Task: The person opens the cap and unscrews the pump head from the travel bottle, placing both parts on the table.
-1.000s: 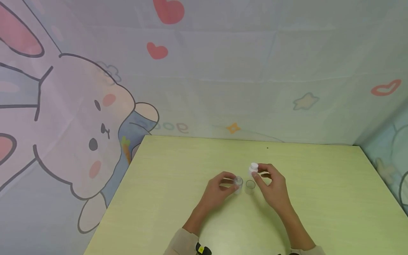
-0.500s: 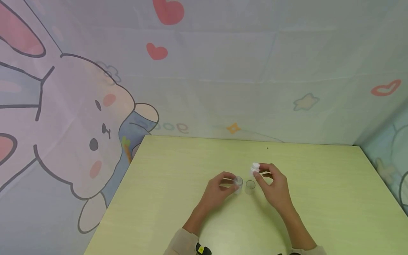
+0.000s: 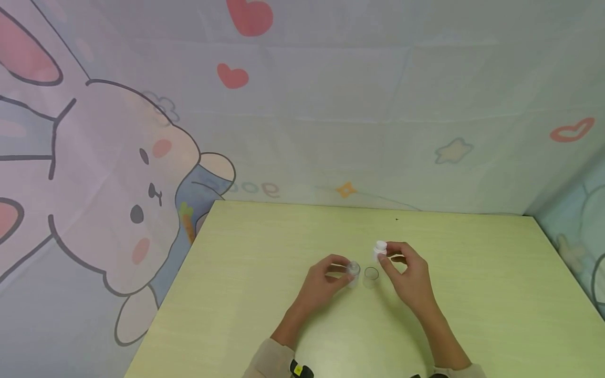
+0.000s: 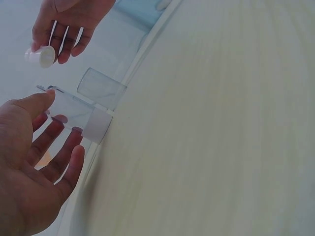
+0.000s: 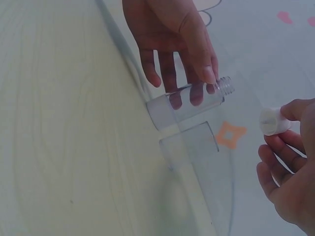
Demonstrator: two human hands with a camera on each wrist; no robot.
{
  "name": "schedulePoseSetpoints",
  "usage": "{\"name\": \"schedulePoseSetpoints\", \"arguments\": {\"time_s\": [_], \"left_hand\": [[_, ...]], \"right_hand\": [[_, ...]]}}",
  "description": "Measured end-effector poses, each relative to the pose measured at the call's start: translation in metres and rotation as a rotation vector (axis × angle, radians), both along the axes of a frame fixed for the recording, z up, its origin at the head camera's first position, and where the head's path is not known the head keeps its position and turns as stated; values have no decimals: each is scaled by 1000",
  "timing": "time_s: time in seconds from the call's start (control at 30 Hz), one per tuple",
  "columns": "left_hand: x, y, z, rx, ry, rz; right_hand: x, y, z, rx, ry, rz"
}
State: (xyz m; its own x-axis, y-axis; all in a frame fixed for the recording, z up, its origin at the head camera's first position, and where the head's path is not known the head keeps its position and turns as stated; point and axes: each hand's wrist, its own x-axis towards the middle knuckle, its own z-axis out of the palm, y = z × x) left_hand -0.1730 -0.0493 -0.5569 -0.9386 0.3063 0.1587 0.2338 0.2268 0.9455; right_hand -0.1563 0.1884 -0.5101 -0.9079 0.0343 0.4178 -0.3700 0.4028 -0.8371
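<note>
Upright on the table, a clear bottle (image 5: 202, 101) with a white bottom and a bare threaded neck is held by my left hand (image 3: 319, 283), thumb on one side and fingers on the other. My right hand (image 3: 411, 278) pinches a white stepped bottle cap (image 3: 380, 249) between thumb and fingers, raised off the table and apart from the bottle. Its remaining fingers are loosely bent in the right wrist view. Between the two hands, a clear open-topped cylinder (image 5: 189, 142) stands beside the bottle, touched by neither hand.
The pale yellow-green table (image 3: 264, 236) spreads around both hands. Behind it hangs a cloth backdrop (image 3: 331, 105) with hearts and a cartoon rabbit. A tiny dark speck (image 3: 397, 219) lies near the table's back edge.
My right hand has shifted slightly to the right with the white cap. The left hand, the bottle and the clear cylinder have stayed in place.
</note>
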Motion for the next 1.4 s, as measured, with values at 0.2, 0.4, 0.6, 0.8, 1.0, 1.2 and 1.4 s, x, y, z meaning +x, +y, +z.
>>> {"name": "schedulePoseSetpoints", "arguments": {"time_s": [0.2,0.4,0.6,0.8,1.0,1.2,1.4], "left_hand": [[-1,0,-2,1,4,-4],[-1,-1,-3,-5,3,-6],[-1,-1,-4,-8,-1,-7],[0,-1,-3,2,5,-6],[0,-1,-1,-12,-3,-6],[0,0,-1,-7,-4,-4],[0,0,-3,8,1,1]], "right_hand": [[-1,2,-1,-2,-1,-3],[-1,3,-2,-3,-1,-10],[-1,4,-1,1,-18,-23],[-1,5,-1,2,-30,-29],[-2,7,0,3,-54,-23],[-1,9,-1,6,-84,-11],[-1,11,0,19,-118,-29]]}}
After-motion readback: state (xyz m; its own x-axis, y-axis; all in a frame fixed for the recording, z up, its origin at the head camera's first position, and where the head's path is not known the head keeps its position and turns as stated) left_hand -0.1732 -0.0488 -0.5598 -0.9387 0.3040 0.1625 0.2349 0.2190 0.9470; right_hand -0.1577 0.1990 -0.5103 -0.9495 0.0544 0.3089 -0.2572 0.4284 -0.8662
